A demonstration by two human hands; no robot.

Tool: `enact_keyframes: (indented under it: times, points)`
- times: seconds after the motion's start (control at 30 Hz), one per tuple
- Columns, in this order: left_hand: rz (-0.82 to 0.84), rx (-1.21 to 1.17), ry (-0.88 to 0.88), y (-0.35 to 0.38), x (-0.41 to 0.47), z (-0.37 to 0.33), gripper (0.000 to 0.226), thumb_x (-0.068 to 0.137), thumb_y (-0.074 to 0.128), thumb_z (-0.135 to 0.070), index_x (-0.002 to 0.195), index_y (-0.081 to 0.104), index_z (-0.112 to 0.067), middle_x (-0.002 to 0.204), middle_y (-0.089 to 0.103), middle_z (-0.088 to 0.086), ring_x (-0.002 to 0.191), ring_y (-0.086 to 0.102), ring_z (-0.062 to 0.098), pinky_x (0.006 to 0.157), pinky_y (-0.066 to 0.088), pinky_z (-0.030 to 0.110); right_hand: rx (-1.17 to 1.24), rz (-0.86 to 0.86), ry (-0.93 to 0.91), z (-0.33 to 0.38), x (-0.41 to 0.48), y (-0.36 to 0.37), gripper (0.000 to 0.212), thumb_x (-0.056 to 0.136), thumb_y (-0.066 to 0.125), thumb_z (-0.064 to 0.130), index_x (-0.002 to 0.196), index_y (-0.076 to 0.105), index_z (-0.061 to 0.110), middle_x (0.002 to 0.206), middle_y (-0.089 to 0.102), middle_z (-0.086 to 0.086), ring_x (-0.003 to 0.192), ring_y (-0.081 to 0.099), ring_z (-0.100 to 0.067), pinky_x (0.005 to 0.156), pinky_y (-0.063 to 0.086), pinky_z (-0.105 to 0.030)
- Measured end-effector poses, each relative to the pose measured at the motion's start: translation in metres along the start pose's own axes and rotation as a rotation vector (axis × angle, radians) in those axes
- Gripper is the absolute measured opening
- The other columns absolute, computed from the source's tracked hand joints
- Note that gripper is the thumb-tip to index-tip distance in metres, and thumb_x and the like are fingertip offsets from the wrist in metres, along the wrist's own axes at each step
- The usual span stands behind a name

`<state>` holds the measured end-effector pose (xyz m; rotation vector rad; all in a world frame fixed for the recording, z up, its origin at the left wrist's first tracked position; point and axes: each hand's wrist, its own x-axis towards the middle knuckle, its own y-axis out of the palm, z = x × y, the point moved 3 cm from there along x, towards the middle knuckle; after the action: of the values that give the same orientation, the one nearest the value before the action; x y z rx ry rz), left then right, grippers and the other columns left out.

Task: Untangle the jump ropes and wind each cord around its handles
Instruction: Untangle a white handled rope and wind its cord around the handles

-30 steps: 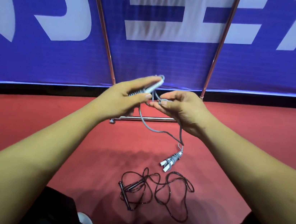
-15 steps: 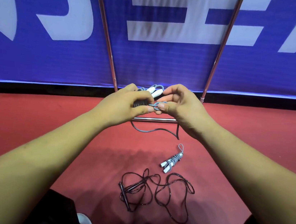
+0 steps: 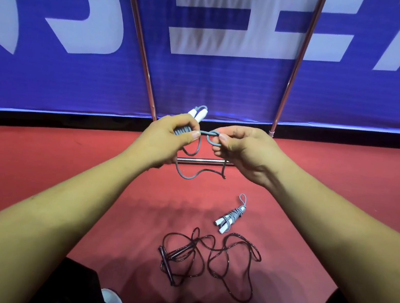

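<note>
My left hand (image 3: 167, 139) grips the white handles (image 3: 197, 113) of a grey jump rope, with cord wound around them. My right hand (image 3: 244, 148) pinches a small loop of that grey cord (image 3: 211, 137) just right of the handles. A slack tail of the cord (image 3: 192, 173) hangs below both hands. On the red floor lies a second grey rope (image 3: 231, 215), wound tight around its white handles. Nearer me a black jump rope (image 3: 208, 256) sprawls in loose tangled loops with its black handles (image 3: 166, 261) at the left.
A blue banner (image 3: 78, 66) with white lettering stands across the back on a chrome frame, whose bar (image 3: 200, 161) rests on the red floor (image 3: 39, 163) under my hands. My dark-clad knees and white shoe tips (image 3: 113, 302) frame the bottom edge.
My hands have drawn slightly apart, pulling a short stretch of grey cord taut between them. The hanging tail has shortened. The ropes on the floor have not moved.
</note>
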<state>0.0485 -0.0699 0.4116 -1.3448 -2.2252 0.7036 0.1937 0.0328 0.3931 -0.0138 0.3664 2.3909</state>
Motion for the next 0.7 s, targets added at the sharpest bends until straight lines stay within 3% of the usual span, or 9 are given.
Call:
enact_keyframes:
  times: [0.1, 0.23, 0.37, 0.5, 0.57, 0.7]
  points:
    - [0.055, -0.062, -0.057, 0.004, -0.001, 0.002, 0.010, 0.095, 0.060, -0.028, 0.086, 0.059, -0.026, 0.064, 0.049, 0.007, 0.051, 0.054, 0.025, 0.044, 0.035, 0.027, -0.135, -0.002, 0.015, -0.002, 0.002, -0.005, 0.014, 0.093, 0.057, 0.000, 0.093, 0.070, 0.006, 0.083, 0.067, -0.006, 0.078, 0.061, -0.017, 0.070, 0.049, -0.027]
    - [0.072, -0.258, -0.118, 0.006, -0.002, 0.005, 0.008, 0.097, 0.061, -0.024, 0.091, 0.059, -0.019, 0.062, 0.045, 0.008, 0.054, 0.049, 0.025, 0.048, 0.040, 0.029, -0.364, 0.003, -0.045, 0.002, -0.003, -0.003, 0.014, 0.096, 0.056, 0.003, 0.098, 0.070, 0.004, 0.076, 0.066, -0.003, 0.066, 0.061, -0.010, 0.066, 0.050, -0.025]
    - [0.055, -0.338, -0.112, 0.008, -0.004, 0.002, 0.012, 0.097, 0.060, -0.026, 0.094, 0.058, -0.015, 0.068, 0.047, 0.013, 0.053, 0.051, 0.025, 0.048, 0.044, 0.028, -0.551, 0.004, -0.133, 0.009, -0.009, 0.004, 0.012, 0.097, 0.055, 0.006, 0.098, 0.067, 0.002, 0.077, 0.066, -0.004, 0.067, 0.067, -0.010, 0.070, 0.056, -0.025]
    - [0.061, -0.369, -0.132, 0.012, -0.007, -0.002, 0.021, 0.090, 0.069, -0.033, 0.093, 0.059, -0.015, 0.063, 0.046, 0.011, 0.052, 0.050, 0.024, 0.046, 0.043, 0.027, -0.660, -0.013, -0.189, 0.009, -0.010, 0.005, 0.014, 0.098, 0.055, 0.012, 0.096, 0.066, 0.004, 0.078, 0.069, -0.011, 0.069, 0.070, -0.013, 0.079, 0.057, -0.040]
    - [0.080, -0.363, -0.146, 0.011, -0.008, -0.003, 0.024, 0.087, 0.072, -0.036, 0.093, 0.060, -0.016, 0.061, 0.047, 0.010, 0.052, 0.050, 0.023, 0.045, 0.043, 0.026, -0.719, -0.024, -0.239, 0.011, -0.011, 0.008, 0.016, 0.098, 0.053, 0.013, 0.095, 0.065, 0.003, 0.076, 0.070, -0.014, 0.064, 0.069, -0.011, 0.076, 0.056, -0.040]
    - [0.146, -0.372, -0.181, 0.011, -0.007, -0.002, 0.010, 0.089, 0.069, -0.023, 0.091, 0.063, -0.015, 0.063, 0.046, 0.012, 0.053, 0.048, 0.024, 0.046, 0.043, 0.027, -0.699, -0.046, -0.250, 0.011, -0.010, 0.014, 0.017, 0.098, 0.048, 0.007, 0.095, 0.061, -0.004, 0.075, 0.070, -0.017, 0.062, 0.070, -0.025, 0.067, 0.057, -0.040]
